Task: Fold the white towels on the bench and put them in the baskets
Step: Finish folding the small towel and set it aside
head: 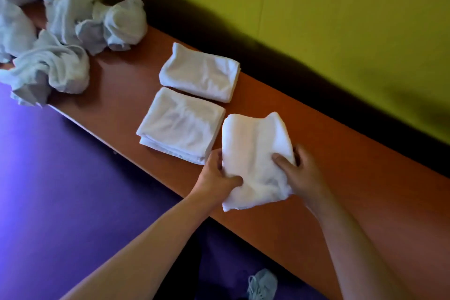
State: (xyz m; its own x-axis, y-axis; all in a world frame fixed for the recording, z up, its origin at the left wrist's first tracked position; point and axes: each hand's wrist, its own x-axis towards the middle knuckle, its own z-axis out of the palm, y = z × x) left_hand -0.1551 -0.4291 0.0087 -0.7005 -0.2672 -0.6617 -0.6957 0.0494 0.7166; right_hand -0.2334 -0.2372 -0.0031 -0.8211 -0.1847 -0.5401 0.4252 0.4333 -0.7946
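I have both hands on the third folded towel (pixel 255 161), which lies on the desk (pixel 341 178) near its front edge, just right of the other two. My left hand (pixel 216 175) closes on its left side with the thumb on top, and my right hand (pixel 302 168) pinches the right side, so each grip is shut on cloth. The towel's long axis runs away from me, towards the wall, and its near end overhangs the desk's front edge slightly. Counted: three folded towels, the near-left one (pixel 181 124) and the far one (pixel 201 72) lying flat and apart from my hands. The crumpled pile (pixel 63 39) at far left holds perhaps four or five more; I cannot separate them. No basket shows, so I judge the carry starts blind.
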